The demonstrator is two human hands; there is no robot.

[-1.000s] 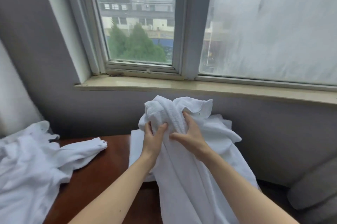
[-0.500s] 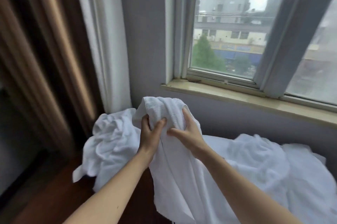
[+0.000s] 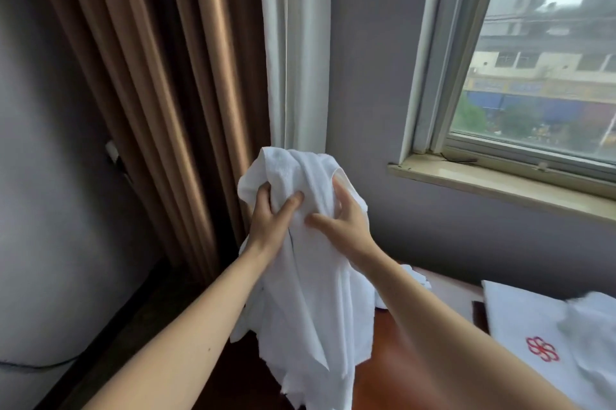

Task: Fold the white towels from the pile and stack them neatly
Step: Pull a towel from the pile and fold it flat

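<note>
A crumpled white towel (image 3: 310, 303) hangs in the air in front of me, bunched at its top. My left hand (image 3: 270, 222) grips the bunched top from the left, thumb pressed into the cloth. My right hand (image 3: 343, 222) holds the same bunch from the right, fingers curled behind it. The towel's lower part drapes down over the dark wooden table (image 3: 393, 369). At the lower right lies a flat white towel with a red flower emblem (image 3: 540, 348), and another crumpled white towel (image 3: 593, 326) lies over its right part.
Brown curtains (image 3: 150, 92) and a white sheer curtain (image 3: 296, 49) hang behind the towel. A grey wall and a window sill (image 3: 500, 182) run to the right. A grey padded surface (image 3: 50, 209) fills the left side.
The view has swung left, from the window to the curtains. Both hands have kept their hold on the bunched towel. The towel pile on the left has gone out of view.
</note>
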